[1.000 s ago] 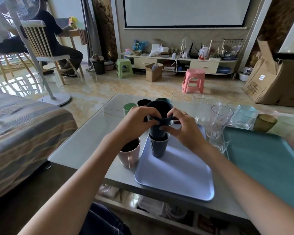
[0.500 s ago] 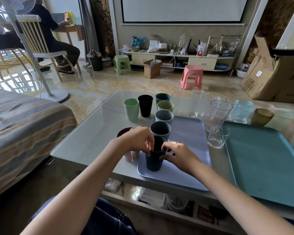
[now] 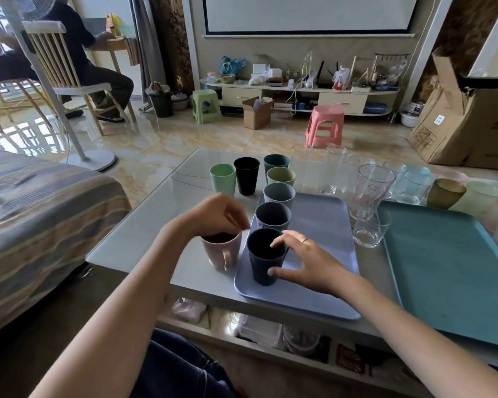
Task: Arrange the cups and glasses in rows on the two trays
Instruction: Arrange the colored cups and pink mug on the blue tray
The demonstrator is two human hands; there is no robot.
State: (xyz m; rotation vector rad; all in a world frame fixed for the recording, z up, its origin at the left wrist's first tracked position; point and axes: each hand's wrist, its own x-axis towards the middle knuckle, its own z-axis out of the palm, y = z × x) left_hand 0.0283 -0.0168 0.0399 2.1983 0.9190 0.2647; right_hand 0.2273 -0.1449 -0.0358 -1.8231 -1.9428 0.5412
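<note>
A lavender tray (image 3: pixel 325 254) lies on the glass table with three cups in a column along its left side: a dark blue cup (image 3: pixel 263 258) nearest me, a grey-blue cup (image 3: pixel 272 216) and a paler cup (image 3: pixel 279 193) behind it. My right hand (image 3: pixel 305 261) touches the dark blue cup, thumb on its side and fingertips at the rim. My left hand (image 3: pixel 213 216) hovers over a pink mug (image 3: pixel 222 252), fingers loosely curled and holding nothing. The teal tray (image 3: pixel 449 268) on the right holds nothing.
Behind the lavender tray stand an olive cup (image 3: pixel 281 176), a teal cup (image 3: pixel 276 162), a black cup (image 3: pixel 246 175) and a mint cup (image 3: pixel 222 178). Several clear glasses (image 3: pixel 331 170), a small tumbler (image 3: pixel 370 231) and an amber glass (image 3: pixel 444 193) fill the far right. A striped sofa is at left.
The dark blue cup was lifted off the stack and set down at the tray's front left. My left hand has let go and risen above the pink mug.
</note>
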